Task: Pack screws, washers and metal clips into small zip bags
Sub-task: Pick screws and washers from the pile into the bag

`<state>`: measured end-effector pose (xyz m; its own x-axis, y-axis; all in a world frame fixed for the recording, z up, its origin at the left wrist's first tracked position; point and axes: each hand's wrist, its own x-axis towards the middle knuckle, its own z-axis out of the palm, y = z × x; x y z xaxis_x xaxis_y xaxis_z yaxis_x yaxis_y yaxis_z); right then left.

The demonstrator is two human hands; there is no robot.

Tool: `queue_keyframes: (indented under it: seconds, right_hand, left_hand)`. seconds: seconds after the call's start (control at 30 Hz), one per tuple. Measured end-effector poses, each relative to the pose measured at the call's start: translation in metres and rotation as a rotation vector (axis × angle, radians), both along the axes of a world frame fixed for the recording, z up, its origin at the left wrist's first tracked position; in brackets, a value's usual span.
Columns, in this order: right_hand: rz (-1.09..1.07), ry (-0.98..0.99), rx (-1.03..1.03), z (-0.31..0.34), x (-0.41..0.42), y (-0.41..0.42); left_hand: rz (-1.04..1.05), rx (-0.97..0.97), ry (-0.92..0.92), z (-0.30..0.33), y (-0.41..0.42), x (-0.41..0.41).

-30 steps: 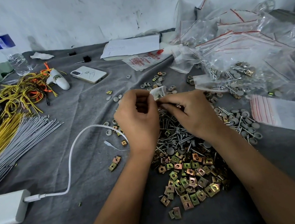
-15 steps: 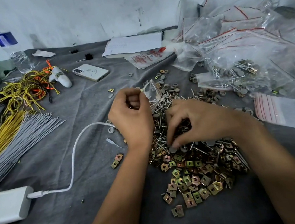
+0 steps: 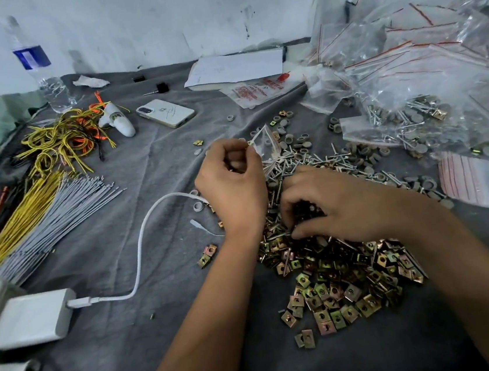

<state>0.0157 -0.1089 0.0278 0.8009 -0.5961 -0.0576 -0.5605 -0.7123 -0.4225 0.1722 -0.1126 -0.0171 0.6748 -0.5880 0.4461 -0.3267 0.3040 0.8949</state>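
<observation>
Right hand in the parts pile, left hand holding a small zip bag above it.

Nearest, the metal clips (image 3: 337, 290) lie flat in a heap on the grey cloth (image 3: 134, 350). The right hand (image 3: 340, 205) rests on the heap's far edge, fingers curled down among the parts; what they grip cannot be told. Just beyond, the left hand (image 3: 232, 183) pinches the zip bag (image 3: 265, 141), long axis tilted up and away to the right. Screws (image 3: 325, 160) and washers (image 3: 296, 142) lie scattered behind.

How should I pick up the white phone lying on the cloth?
Probably grip the white phone across its two long edges, coming straight down from above. It lies flat on the grey cloth, with bare cloth along both long sides, so fingers could slide in there.
</observation>
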Motion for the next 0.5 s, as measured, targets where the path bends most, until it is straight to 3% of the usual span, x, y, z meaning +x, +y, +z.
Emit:
queue_keyframes:
  seconds: [0.23, 0.5]
  right_hand:
    - [-0.113, -0.319, -0.020, -0.002, 0.005, -0.019]
    - [-0.217, -0.438, -0.172, -0.015, -0.003, -0.035]
  left_hand:
    - [-0.003, 0.009, 0.056, -0.001, -0.003, 0.004]
    - [-0.014, 0.028, 0.029, -0.002, -0.003, 0.004]
